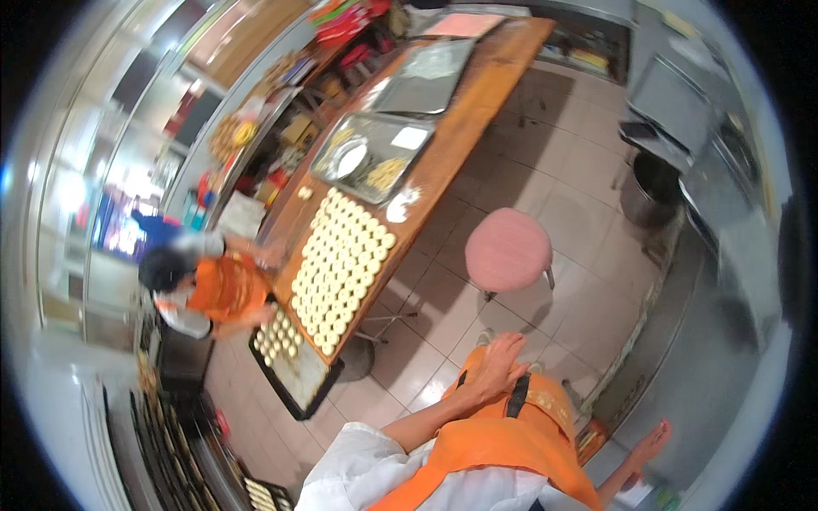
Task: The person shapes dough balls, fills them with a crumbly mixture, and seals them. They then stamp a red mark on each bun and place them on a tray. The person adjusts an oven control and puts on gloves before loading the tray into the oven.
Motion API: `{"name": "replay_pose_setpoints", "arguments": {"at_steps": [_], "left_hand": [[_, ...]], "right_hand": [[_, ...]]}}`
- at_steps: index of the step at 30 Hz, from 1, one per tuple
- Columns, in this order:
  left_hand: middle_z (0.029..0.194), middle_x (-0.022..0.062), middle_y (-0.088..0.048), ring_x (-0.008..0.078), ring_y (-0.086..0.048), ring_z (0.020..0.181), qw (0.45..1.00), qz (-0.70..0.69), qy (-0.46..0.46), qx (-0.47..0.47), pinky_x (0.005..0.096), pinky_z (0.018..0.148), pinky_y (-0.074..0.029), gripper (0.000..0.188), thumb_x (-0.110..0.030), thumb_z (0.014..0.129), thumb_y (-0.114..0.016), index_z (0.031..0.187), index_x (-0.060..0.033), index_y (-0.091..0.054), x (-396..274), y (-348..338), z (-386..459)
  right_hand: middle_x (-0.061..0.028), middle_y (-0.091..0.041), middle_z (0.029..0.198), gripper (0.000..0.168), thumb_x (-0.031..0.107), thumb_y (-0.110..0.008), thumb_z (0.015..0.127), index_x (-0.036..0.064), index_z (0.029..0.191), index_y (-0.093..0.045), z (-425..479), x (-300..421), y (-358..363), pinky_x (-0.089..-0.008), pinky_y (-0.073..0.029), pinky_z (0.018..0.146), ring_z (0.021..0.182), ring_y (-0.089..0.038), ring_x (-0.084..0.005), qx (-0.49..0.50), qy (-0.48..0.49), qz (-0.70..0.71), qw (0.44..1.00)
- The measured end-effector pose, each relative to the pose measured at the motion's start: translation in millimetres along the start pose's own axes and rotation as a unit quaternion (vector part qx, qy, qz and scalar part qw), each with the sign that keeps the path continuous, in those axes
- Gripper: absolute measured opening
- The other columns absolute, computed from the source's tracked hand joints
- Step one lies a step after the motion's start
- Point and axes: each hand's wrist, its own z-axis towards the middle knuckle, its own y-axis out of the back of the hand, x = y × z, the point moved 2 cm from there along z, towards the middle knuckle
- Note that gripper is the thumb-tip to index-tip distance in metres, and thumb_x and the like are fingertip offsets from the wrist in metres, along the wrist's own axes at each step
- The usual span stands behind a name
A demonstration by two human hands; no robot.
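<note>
My left hand [501, 364] is in front of the orange apron [492, 453] that I wear, near a dark strap [518, 395]. Nothing shows in it, and its fingers are extended. Out to the right, my right hand [652, 442] reaches past my side, close to a grey metal surface [693, 383]. Its fingers look stretched out and hold nothing visible. Ahead stands a round pink-topped stool [509, 249]. To the left, rows of small round pale dough pieces [342, 268] cover the near end of a long wooden table [441, 172].
A co-worker [223, 287] in an orange apron stands by a dark-rimmed baking tray [300, 389] partly filled with dough pieces. A metal tray [329, 169] on the table holds a white bowl [351, 158] and crumbly filling. At right stands a dark metal pot [648, 198]. Stacked trays [172, 441] fill a rack.
</note>
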Motion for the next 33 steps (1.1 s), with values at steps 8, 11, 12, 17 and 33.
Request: {"name": "replay_pose_setpoints", "arguments": {"at_steps": [8, 11, 12, 17, 33], "left_hand": [[0.124, 0.0189, -0.052, 0.0367, -0.046, 0.116, 0.976, -0.019, 0.182, -0.119, 0.0446, 0.099, -0.035, 0.042, -0.020, 0.084, -0.063, 0.118, 0.0019, -0.052, 72.4, 36.1, -53.0], [0.121, 0.0189, -0.054, 0.0373, -0.048, 0.112, 0.954, -0.030, 0.236, -0.180, 0.0444, 0.097, -0.036, 0.039, -0.018, 0.084, -0.063, 0.116, 0.0022, -0.054, 106.2, 55.4, -81.7], [0.120, 0.0190, -0.054, 0.0375, -0.049, 0.111, 0.946, -0.024, 0.248, -0.205, 0.0442, 0.097, -0.037, 0.038, -0.018, 0.084, -0.063, 0.115, 0.0022, -0.054, 118.5, 65.8, -89.6], [0.119, 0.0193, -0.055, 0.0354, -0.049, 0.112, 0.912, -0.034, 0.330, -0.239, 0.0425, 0.096, -0.037, 0.038, -0.017, 0.083, -0.064, 0.115, 0.0019, -0.054, 186.7, 124.1, -118.1], [0.115, 0.0196, -0.056, 0.0343, -0.051, 0.109, 0.850, -0.063, 0.402, -0.333, 0.0400, 0.094, -0.039, 0.033, -0.016, 0.086, -0.061, 0.113, 0.0027, -0.055, 274.7, 202.0, -169.9]], "right_hand": [[-0.0098, -0.055, 0.119, 0.026, 0.019, -0.046, 0.096, 0.001, 0.112, -0.057, 11.1, 232.1, -146.0, -0.0306, -0.037, 0.097, 0.112, -0.051, -0.0215, 0.238, 0.155, 0.046, 0.958], [-0.0078, -0.059, 0.107, 0.027, 0.022, -0.048, 0.096, 0.003, 0.113, -0.057, -14.5, 269.9, -211.4, -0.0273, -0.040, 0.090, 0.101, -0.053, -0.0158, 0.383, 0.143, 0.052, 0.911], [-0.0068, -0.059, 0.104, 0.026, 0.023, -0.049, 0.095, 0.004, 0.112, -0.057, -36.0, 289.3, -221.9, -0.0265, -0.041, 0.087, 0.097, -0.053, -0.0141, 0.398, 0.154, 0.023, 0.904], [-0.0048, -0.061, 0.095, 0.025, 0.023, -0.050, 0.095, 0.004, 0.109, -0.058, -99.7, 309.1, -296.8, -0.0274, -0.044, 0.081, 0.090, -0.056, -0.0128, 0.478, 0.132, 0.010, 0.868], [-0.0021, -0.061, 0.083, 0.024, 0.022, -0.051, 0.094, 0.002, 0.105, -0.059, -183.3, 369.5, -417.6, -0.0250, -0.045, 0.069, 0.077, -0.056, -0.0097, 0.537, 0.146, 0.045, 0.830]]}}
